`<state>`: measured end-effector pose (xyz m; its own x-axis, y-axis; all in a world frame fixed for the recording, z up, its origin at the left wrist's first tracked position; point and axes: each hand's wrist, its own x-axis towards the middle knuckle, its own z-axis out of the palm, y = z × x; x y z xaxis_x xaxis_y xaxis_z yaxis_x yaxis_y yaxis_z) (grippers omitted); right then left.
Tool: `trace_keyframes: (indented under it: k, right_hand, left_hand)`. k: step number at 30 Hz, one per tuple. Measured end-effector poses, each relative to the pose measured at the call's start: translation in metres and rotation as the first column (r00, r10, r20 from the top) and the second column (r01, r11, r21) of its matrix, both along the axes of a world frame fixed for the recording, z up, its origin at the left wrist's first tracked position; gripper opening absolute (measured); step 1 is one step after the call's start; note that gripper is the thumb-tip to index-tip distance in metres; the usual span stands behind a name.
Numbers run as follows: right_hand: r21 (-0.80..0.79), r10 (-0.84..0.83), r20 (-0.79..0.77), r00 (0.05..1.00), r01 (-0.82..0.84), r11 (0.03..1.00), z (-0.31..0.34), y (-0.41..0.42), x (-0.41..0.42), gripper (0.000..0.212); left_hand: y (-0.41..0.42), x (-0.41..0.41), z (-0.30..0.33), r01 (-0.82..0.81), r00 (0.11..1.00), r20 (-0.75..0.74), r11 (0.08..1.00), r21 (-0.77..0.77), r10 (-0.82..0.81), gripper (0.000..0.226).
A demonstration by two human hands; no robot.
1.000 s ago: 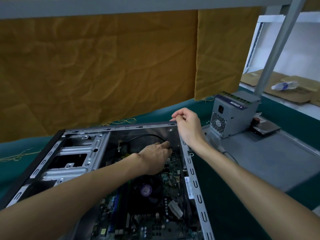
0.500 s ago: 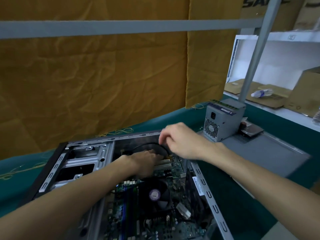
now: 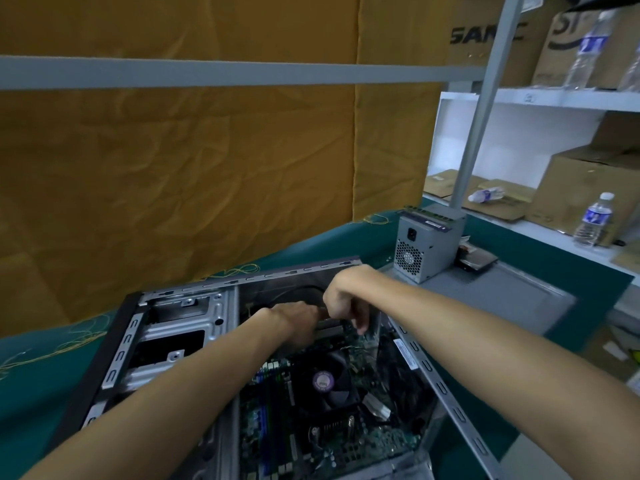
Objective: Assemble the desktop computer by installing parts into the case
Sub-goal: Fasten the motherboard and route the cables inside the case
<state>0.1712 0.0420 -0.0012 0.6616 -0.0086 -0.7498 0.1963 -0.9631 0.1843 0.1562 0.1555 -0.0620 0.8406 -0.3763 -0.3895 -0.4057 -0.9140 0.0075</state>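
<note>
The open computer case (image 3: 180, 306) lies on its side on the green table. Its motherboard (image 3: 273, 420) and round CPU fan (image 3: 323, 381) face up. Both my hands reach into the far end of the case, close together. My left hand (image 3: 296, 320) is low inside, and its fingertips are hidden behind my right hand. My right hand (image 3: 344, 299) hovers just above with its fingers curled downward over the board's far edge. A black cable (image 3: 304, 289) loops behind them. What either hand holds is hidden.
A grey power supply (image 3: 426, 247) stands upright to the right of the case, at the far end of the grey side panel (image 3: 512, 303). A flat drive (image 3: 476, 261) lies beside it. Shelves at the right hold cardboard boxes and a water bottle (image 3: 594, 220). An orange cloth hangs behind.
My right hand left the case's far corner rim and came down inside next to my left hand. My left hand stayed at the far end. The camera tilted up and to the right.
</note>
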Motion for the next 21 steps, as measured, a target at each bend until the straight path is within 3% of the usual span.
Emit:
trace_keyframes:
  k: [4,7,15,18,21]
  right_hand:
    - [0.074,-0.141,0.021,0.990,0.139,0.987,-0.005,-0.001,0.000,0.039]
    - [0.047,-0.110,0.044,0.993,0.108,0.993,-0.008,-0.001,-0.003,0.042]
    - [-0.052,0.084,0.092,0.992,-0.080,0.995,-0.018,-0.005,-0.015,0.040]
    - [-0.022,0.079,0.109,0.991,-0.077,0.997,-0.024,-0.006,-0.012,0.039]
    - [-0.028,-0.009,0.069,0.998,0.010,1.000,-0.024,-0.004,-0.008,0.039]
  left_hand:
    - [-0.003,0.003,0.002,-0.007,0.999,-0.043,1.000,-0.005,0.007,0.035]
    - [-0.003,0.007,0.001,-0.042,0.997,-0.062,0.999,-0.011,0.041,0.034]
    - [-0.001,0.013,0.002,-0.019,0.993,-0.113,0.999,0.040,0.023,0.054]
    - [-0.001,0.013,0.002,0.021,0.991,-0.130,0.997,0.074,-0.011,0.063]
    - [-0.003,0.015,0.003,0.004,0.992,-0.123,0.996,0.085,0.006,0.051]
